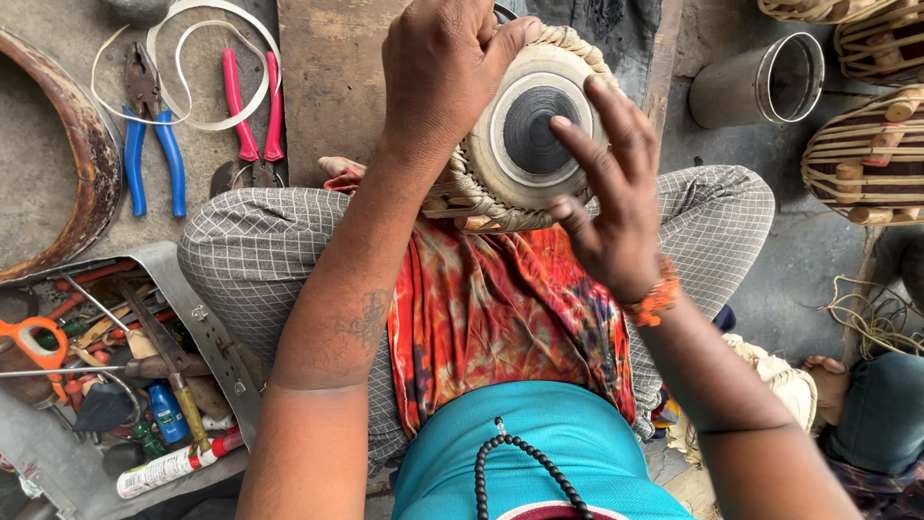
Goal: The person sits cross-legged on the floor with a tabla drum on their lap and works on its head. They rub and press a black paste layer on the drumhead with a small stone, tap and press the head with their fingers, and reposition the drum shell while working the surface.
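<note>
A small drum [525,144] with a pale skin and a black centre disc rests tilted on my lap, its rim braided with straps. My left hand [445,69] grips the drum's top left edge, thumb over the rim. My right hand [608,188] lies against the drum head, its index finger touching the black disc and the other fingers spread along the right rim. A red and orange patterned cloth [500,308] lies under the drum across my checked trousers.
Blue-handled pliers [146,135], red-handled pincers [252,111] and a white strap loop [197,43] lie on the floor at left. An open metal toolbox [115,376] with several tools sits lower left. A metal cup [765,82] and strapped drum bodies [866,154] stand right. Another person's foot [833,380] shows lower right.
</note>
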